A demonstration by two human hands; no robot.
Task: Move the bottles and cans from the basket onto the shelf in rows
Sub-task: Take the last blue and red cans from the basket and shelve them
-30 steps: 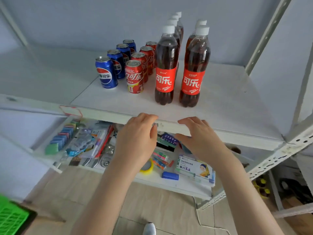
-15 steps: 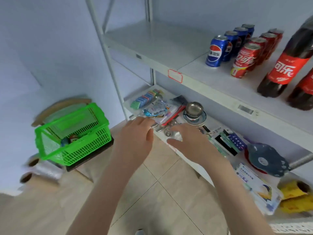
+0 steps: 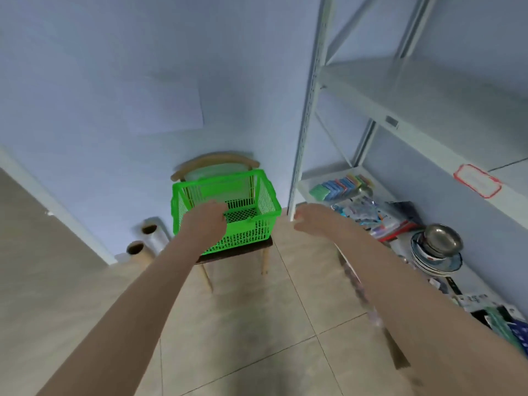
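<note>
A green plastic basket (image 3: pixel 265 195) stands on a wooden chair (image 3: pixel 217 162) against the wall, left of the white shelf unit (image 3: pixel 400 90). Where its mesh floor shows, nothing lies on it; my left arm hides the rest. My left hand (image 3: pixel 204 222) reaches over the basket's near rim, fingers loosely curled, holding nothing. My right hand (image 3: pixel 310 220) hovers to the right of the basket beside the shelf's upright post, fingers loosely bent and empty. No bottles or cans are in view.
The lower shelf (image 3: pixel 307 181) holds coloured sponges (image 3: pixel 340 185), packets and stacked bowls (image 3: pixel 437 250). A red-edged label (image 3: pixel 477 180) sits on the upper shelf's front edge. Two rolls (image 3: pixel 145 238) lie on the floor left of the chair.
My view has swung left from the shelf's cans and bottles to the basket. Both hands left the shelf edge and moved toward the basket; the left now reaches over its rim.
</note>
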